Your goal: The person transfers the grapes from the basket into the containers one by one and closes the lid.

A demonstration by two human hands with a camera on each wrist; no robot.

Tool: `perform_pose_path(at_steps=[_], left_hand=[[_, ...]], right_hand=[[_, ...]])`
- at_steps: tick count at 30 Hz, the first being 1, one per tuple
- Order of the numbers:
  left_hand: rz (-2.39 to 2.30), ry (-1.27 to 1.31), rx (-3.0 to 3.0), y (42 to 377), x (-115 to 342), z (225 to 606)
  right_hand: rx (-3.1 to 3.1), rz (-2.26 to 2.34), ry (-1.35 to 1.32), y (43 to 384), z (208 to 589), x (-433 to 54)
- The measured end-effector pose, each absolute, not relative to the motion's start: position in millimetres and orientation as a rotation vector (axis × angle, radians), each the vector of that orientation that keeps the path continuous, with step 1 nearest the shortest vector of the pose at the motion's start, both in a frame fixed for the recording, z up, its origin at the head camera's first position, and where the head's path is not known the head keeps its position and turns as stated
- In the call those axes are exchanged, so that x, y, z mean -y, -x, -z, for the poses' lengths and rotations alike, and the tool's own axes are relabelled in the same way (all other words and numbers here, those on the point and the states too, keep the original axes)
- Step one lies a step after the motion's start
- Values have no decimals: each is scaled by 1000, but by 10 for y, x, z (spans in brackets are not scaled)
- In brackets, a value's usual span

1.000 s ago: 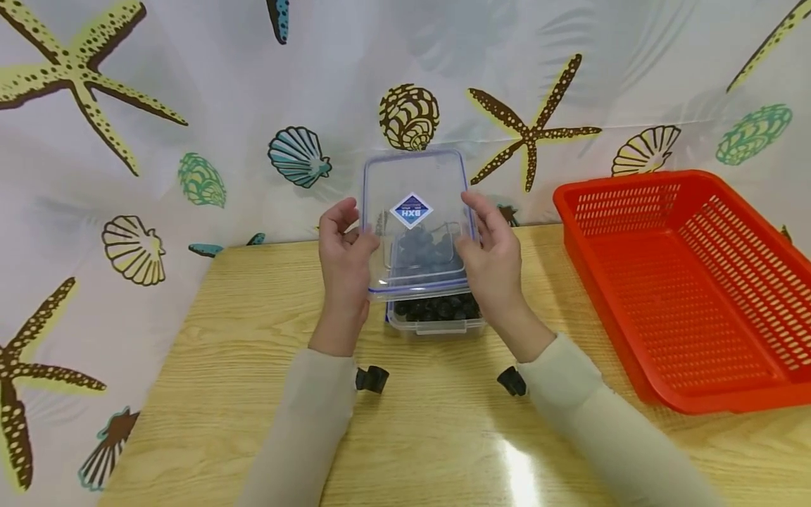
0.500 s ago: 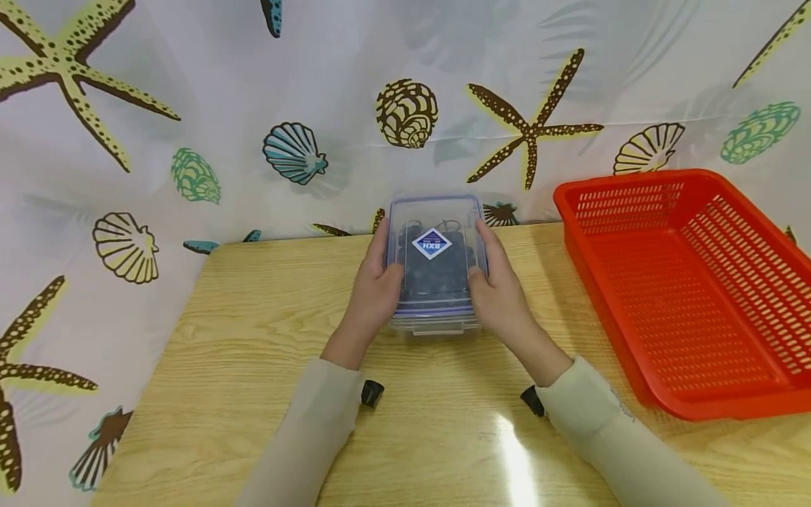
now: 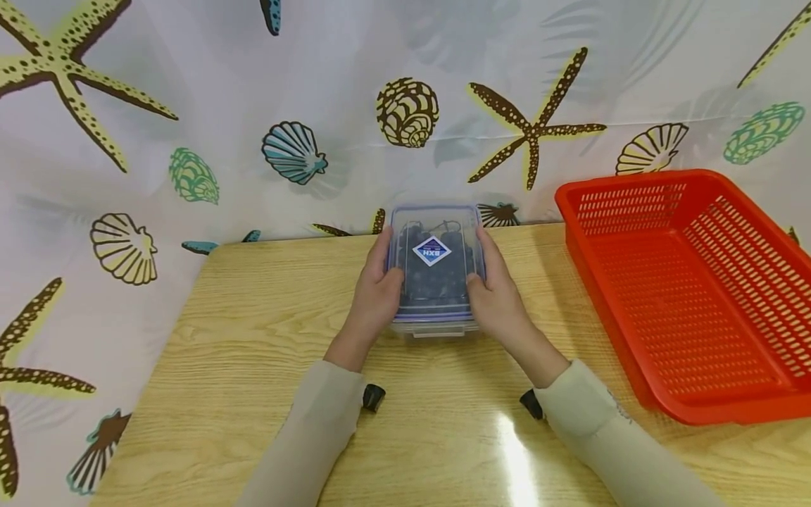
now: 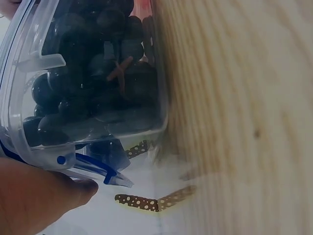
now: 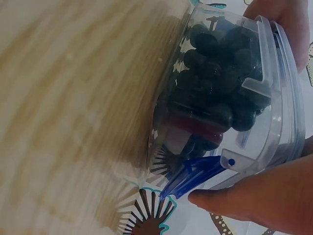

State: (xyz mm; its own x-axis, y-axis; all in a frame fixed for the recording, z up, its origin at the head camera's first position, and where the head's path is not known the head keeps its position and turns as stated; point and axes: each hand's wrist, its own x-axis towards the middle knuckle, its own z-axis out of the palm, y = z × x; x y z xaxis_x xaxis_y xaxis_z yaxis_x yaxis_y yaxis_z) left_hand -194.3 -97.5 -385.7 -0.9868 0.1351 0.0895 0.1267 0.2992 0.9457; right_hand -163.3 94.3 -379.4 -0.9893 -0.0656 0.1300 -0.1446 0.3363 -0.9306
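A clear plastic food container (image 3: 437,331) of dark grapes (image 5: 210,73) stands on the table. Its clear lid (image 3: 437,285), blue-edged with a diamond label, lies over the top; whether it is fully seated I cannot tell. My left hand (image 3: 375,292) grips the lid's left edge, thumb on top and fingers along the side. On the right edge, my right hand (image 3: 499,292) holds it the same way. Blue latches stick out at the far end, one (image 4: 95,166) in the left wrist view and one (image 5: 190,176) in the right wrist view, each near a fingertip.
To the right stands a red plastic basket (image 3: 633,338) with slotted sides and nothing in it. The wooden table (image 3: 266,310) ends at a white curtain (image 3: 222,84) printed with shells and starfish, close behind the container.
Both hands have lowered the lid from a tilted position above the container onto its top. Over the last half second, hands and lid have hardly moved.
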Motion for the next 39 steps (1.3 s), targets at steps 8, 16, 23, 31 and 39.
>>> perform_pose_path(at_steps=[8,16,23,31,39], left_hand=[[-1810,-209,-2540,1974,981,3883],[-1734,-130,-2541,1964,964,3872],[-1707,-96,-2526,1949,967,3877],[-1689,-115,-2499,1953,1006,3870],[-1584,-179,-2526,1967,1014,3893]], right_hand=[[2611,-1740,-243,1677,3797,-985],[2648,-1741,-265,1679,3777,-1010],[2719,-1725,-203,1676,3770,-1023],[2815,-1665,-89,1705,3769,-1037],[2810,-1830,-70,1752,3833,-1153]])
